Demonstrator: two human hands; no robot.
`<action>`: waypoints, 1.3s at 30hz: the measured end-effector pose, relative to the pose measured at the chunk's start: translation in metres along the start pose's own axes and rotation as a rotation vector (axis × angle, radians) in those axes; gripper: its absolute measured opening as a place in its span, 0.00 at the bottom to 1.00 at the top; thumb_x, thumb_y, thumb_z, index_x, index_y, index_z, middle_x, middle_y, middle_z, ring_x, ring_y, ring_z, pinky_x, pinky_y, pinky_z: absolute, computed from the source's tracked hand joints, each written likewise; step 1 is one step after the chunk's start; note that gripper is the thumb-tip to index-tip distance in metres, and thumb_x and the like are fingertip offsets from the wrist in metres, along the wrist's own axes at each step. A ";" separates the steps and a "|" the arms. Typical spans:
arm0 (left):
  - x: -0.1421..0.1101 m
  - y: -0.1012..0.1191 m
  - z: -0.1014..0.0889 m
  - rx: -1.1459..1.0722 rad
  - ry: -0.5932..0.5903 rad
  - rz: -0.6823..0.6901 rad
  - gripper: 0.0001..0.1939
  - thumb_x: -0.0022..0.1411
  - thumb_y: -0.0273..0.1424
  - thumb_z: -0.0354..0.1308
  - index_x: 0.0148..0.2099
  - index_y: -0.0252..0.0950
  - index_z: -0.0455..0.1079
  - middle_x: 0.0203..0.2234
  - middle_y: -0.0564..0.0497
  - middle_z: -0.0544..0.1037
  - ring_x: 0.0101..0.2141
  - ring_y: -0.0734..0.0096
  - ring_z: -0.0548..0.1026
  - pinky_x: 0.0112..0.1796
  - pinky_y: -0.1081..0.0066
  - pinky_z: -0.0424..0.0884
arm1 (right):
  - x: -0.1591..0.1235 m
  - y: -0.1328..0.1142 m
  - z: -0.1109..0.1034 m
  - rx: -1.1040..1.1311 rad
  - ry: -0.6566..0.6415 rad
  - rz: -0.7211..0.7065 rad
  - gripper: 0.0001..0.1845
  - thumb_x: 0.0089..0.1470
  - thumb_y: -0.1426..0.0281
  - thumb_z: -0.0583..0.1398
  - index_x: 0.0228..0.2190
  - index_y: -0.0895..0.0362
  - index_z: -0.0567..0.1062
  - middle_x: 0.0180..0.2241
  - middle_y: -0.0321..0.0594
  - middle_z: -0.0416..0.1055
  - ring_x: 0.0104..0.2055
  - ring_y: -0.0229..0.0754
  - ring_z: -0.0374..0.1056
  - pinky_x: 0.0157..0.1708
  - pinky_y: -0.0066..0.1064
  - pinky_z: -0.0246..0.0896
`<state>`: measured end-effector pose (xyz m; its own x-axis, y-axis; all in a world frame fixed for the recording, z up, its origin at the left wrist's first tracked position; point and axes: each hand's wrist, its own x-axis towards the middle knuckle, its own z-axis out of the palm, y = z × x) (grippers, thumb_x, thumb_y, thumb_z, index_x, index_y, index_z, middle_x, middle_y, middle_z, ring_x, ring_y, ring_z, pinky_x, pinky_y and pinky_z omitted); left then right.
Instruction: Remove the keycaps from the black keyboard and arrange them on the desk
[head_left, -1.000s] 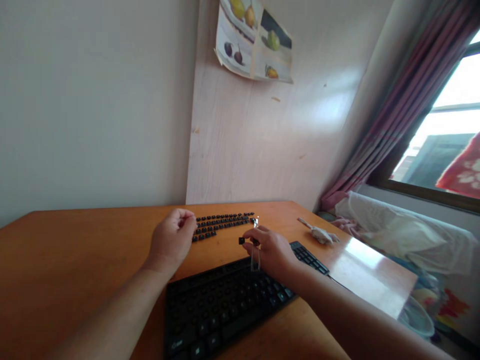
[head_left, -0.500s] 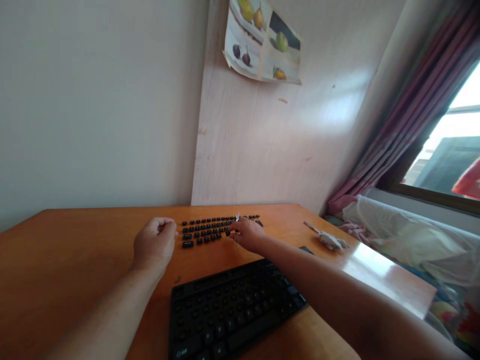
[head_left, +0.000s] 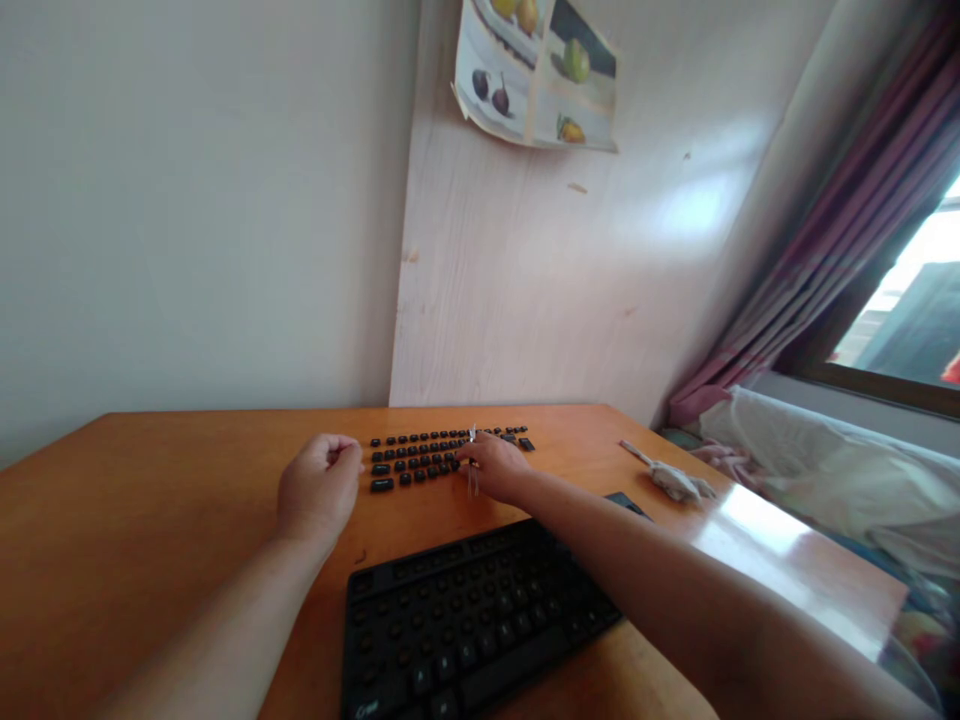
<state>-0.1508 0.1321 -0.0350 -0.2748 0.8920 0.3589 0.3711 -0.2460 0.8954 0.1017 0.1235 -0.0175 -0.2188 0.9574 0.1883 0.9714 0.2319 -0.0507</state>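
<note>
On the wooden desk (head_left: 187,480) lie a keyboard (head_left: 465,620), black keycaps (head_left: 424,449) and a greyish bundle (head_left: 675,482).

window (head_left: 926,275) daylight from my right | white glare on table (head_left: 202,480) | keyboard (head_left: 450,610) dim | my view's edges stretched

On the tabletop (head_left: 187,490), rows of keycaps (head_left: 413,463) lie behind the keyboard (head_left: 450,620). The left hand (head_left: 319,488) is behind and left of the keyboard; the right hand (head_left: 495,466) is behind it, at the keycaps. A duster-like thing (head_left: 675,483) lies behind the keyboard, to its right.
</note>
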 end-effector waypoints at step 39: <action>0.000 -0.005 0.002 0.095 -0.039 0.040 0.12 0.56 0.41 0.53 0.34 0.40 0.71 0.25 0.52 0.79 0.29 0.64 0.77 0.30 0.71 0.67 | -0.004 -0.003 0.000 -0.003 0.023 -0.017 0.14 0.56 0.64 0.59 0.44 0.50 0.77 0.48 0.41 0.71 0.48 0.45 0.69 0.44 0.32 0.60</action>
<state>-0.1506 0.1337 -0.0398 -0.2241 0.8965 0.3821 0.4644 -0.2465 0.8507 0.1001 0.1192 -0.0179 -0.2329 0.9491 0.2119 0.9679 0.2474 -0.0440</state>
